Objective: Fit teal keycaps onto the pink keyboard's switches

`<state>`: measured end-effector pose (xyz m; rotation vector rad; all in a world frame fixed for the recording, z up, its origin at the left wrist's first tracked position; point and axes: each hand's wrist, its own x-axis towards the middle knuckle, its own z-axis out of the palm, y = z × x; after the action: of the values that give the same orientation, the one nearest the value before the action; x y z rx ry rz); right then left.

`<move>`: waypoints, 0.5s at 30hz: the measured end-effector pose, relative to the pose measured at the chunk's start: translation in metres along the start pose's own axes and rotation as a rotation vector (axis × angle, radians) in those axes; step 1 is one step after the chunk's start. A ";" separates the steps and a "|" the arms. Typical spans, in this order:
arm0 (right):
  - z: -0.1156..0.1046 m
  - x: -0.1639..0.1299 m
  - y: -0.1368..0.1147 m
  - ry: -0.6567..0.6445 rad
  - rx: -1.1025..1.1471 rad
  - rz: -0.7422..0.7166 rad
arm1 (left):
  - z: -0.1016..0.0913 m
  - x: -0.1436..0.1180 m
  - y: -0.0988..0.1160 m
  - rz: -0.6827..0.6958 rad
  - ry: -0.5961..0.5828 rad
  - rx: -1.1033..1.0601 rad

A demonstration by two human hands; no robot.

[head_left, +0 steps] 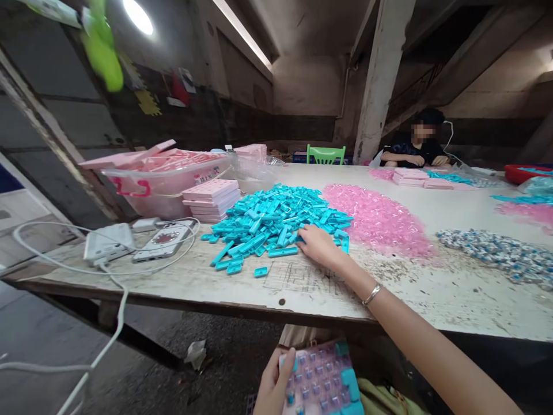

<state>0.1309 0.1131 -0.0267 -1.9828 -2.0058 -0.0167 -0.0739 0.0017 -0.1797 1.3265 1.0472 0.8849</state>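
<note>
Low over my lap, my left hand (275, 380) grips a pink toy keyboard (318, 377) by its left side. Rows of small pegs cover the keyboard, and blue keycaps sit along its right edge and at some corners. My right hand (318, 245), with a silver bracelet on the wrist, reaches onto the table at the near right side of a heap of blue keycaps (276, 216). Its fingers curl down onto a blue piece in the heap, and the fingertips are partly hidden. Single long and short blue keycaps (261, 271) lie in front of the heap.
Beside the heap are clear pink pieces (375, 222) and small white-and-blue parts (501, 253). Pink slabs (211, 199) are stacked by a full plastic tub (159, 178). Cabled white devices (164, 241) lie left. Across the table sits another person (417, 150); a green chair (326, 154) stands behind.
</note>
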 end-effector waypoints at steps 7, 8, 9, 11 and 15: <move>-0.010 -0.005 0.001 0.053 0.042 -0.010 | 0.002 -0.007 0.003 -0.023 -0.038 -0.095; -0.014 -0.007 -0.001 0.069 0.074 -0.001 | 0.002 -0.009 0.003 -0.028 -0.044 -0.104; -0.020 -0.008 -0.003 0.090 0.110 0.007 | 0.002 -0.011 0.004 -0.032 -0.049 -0.110; -0.031 -0.011 -0.007 0.152 0.179 0.013 | 0.002 -0.014 0.004 -0.038 -0.056 -0.115; -0.043 -0.015 -0.010 0.264 0.283 0.026 | 0.003 -0.018 0.004 -0.058 -0.070 -0.117</move>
<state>0.1302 0.0886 0.0124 -1.7297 -1.7119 0.0112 -0.0764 -0.0162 -0.1747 1.2151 0.9606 0.8383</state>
